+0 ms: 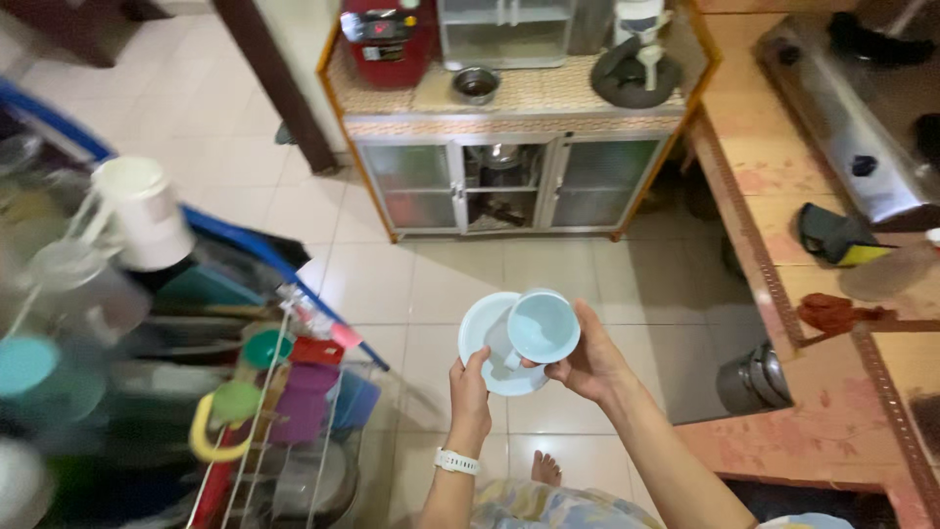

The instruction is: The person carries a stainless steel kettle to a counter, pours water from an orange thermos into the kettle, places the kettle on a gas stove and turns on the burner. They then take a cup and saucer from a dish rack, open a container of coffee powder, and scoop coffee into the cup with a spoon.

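hands meet over the tiled floor in the middle of the view. left hand, with a white wristband on its wrist, grips the lower edge of a pale blue saucer, thumb curled up over the rim and fingers hidden behind it. right hand is closed around a pale blue cup, thumb at the handle side and fingers wrapped along the far wall; the cup is tilted with its open mouth toward the camera and lies against the saucer's upper right part, overlapping it. to the left stands a wire dish rack crowded with coloured plastic cups and lids, blurred, with a white jug above it. ahead is a low cabinet with glass doors, a red appliance and a small metal bowl on top. to the right runs a tiled counter with a steel stove, and a metal pot sits on the floor beneath it.
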